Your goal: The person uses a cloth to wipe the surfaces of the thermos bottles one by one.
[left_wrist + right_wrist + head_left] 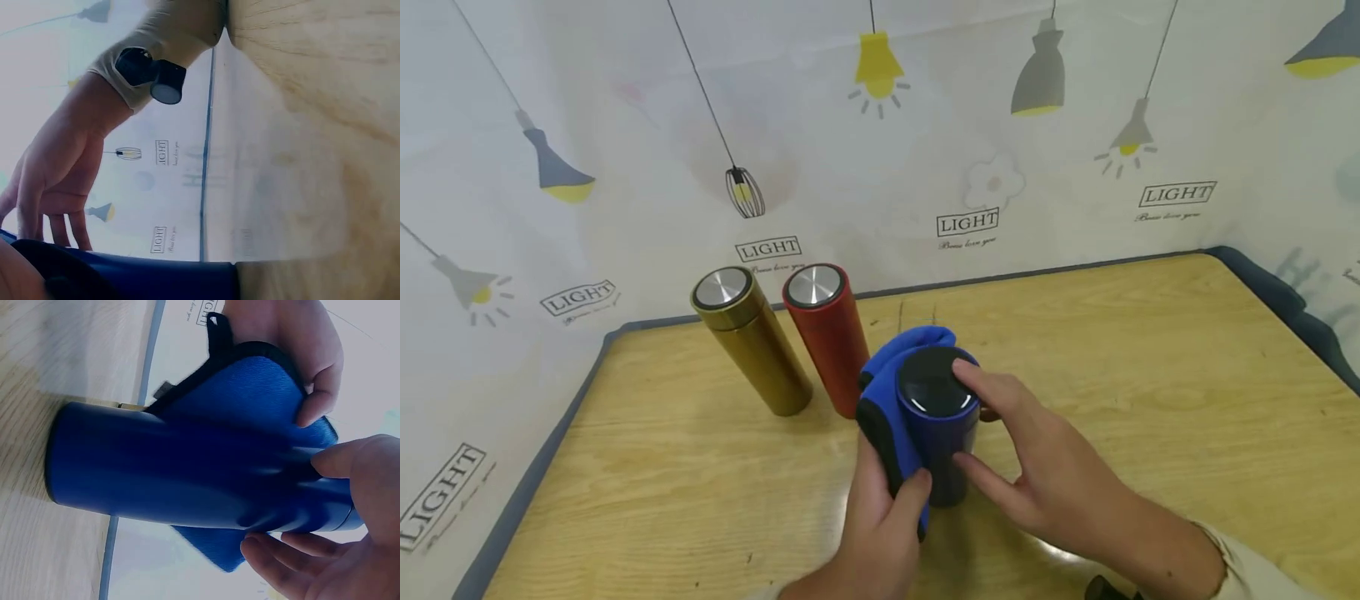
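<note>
A blue thermos bottle [953, 454] with a glossy black lid [934, 379] stands upright in front of me, its base close to the wooden table. My left hand [880, 529] grips a blue cloth [250, 387] with black edging and a hanging loop, pressing it against the bottle's left side. In the head view the cloth also wraps behind the lid. My right hand [1048, 471] holds the upper bottle from the right, one fingertip on the lid's edge and the thumb on the near side. Its other fingers are mostly hidden behind the bottle in that view.
A red thermos bottle [827, 342] and a gold one [752, 350], both with silver-topped lids, stand behind and left of my hands. Beyond the wooden table [1150, 358] hangs a white backdrop [820, 100] printed with lamps. A black wrist device [150, 72] sits on the right sleeve.
</note>
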Tool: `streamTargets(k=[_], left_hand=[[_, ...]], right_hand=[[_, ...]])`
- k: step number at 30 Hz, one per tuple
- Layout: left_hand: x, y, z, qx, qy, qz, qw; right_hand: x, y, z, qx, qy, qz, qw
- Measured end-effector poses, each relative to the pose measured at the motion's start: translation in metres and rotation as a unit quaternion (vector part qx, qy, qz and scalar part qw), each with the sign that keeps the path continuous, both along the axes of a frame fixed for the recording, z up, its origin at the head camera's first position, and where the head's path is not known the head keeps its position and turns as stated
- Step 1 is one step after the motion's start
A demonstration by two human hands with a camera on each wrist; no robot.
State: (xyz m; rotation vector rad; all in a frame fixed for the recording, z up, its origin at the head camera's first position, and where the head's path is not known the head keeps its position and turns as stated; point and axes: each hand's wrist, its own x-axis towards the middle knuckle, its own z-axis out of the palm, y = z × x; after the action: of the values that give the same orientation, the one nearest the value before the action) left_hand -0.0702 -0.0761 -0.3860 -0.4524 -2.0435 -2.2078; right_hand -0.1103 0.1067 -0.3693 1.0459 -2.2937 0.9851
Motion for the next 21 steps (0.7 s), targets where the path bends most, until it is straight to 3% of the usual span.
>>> streamTargets(k=[3, 9, 17, 21], left_hand=[[-0.004, 0.003, -0.005, 0.027, -0.023, -0.018, 0.9992], [-0.005, 0.004, -0.006, 0.030, -0.014, -0.026, 0.9991], [0.005, 0.000, 0.009, 0.008, 0.038, 0.015, 0.9991], [0.007, -0.001, 0.011, -0.020, 0.099, 0.043, 0.9940]], right_hand=[[0.000, 0.000, -0.002, -0.018, 0.010, 0.003, 1.000], [0.001, 0.002, -0.002, -0.024, 0.004, 0.021, 0.999], [0.000, 0.003, -0.002, -0.018, -0.015, 0.031, 0.999], [-0.001, 0.001, -0.003, -0.022, -0.009, 0.031, 0.999]])
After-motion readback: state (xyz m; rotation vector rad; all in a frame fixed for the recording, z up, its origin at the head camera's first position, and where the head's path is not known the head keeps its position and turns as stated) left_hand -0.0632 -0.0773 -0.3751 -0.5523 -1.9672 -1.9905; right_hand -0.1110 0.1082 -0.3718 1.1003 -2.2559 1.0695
